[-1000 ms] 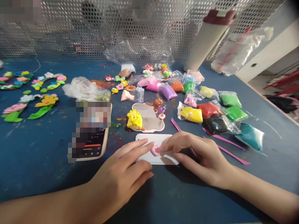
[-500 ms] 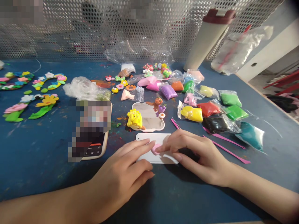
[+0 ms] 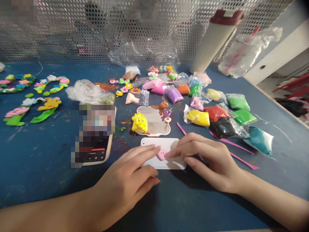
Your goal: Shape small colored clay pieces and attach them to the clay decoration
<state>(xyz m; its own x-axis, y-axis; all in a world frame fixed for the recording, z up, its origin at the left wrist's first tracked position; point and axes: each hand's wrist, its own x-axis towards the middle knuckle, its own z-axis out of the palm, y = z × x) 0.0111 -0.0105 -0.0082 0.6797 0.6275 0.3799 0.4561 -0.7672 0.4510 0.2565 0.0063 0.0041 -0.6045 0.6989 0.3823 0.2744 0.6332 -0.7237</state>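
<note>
A small pink clay piece (image 3: pixel 162 154) with dark dots lies on a white rectangular board (image 3: pixel 151 141). My left hand (image 3: pixel 137 170) rests at the board's left side, fingers stretched out and slightly apart. Its index fingertip is at the clay's upper left edge. From the right, my right hand (image 3: pixel 205 158) reaches over the board with its index fingertip at the clay's right edge. Its thumb stays apart from the index finger, and the other fingers are partly hidden. Part of a thin pink tool (image 3: pixel 181 128) shows behind the right hand.
Behind the board lies a small mirror (image 3: pixel 155 125) with a yellow clay figure (image 3: pixel 140 123) on it. A phone (image 3: pixel 109 141) is at left. Bagged clay (image 3: pixel 196 117) and pink modelling tools (image 3: pixel 243 160) lie right. A tumbler (image 3: pixel 210 45) stands at the back.
My right hand has drawn slightly right, uncovering more of the pink clay and its dots. My left hand looks unmoved.
</note>
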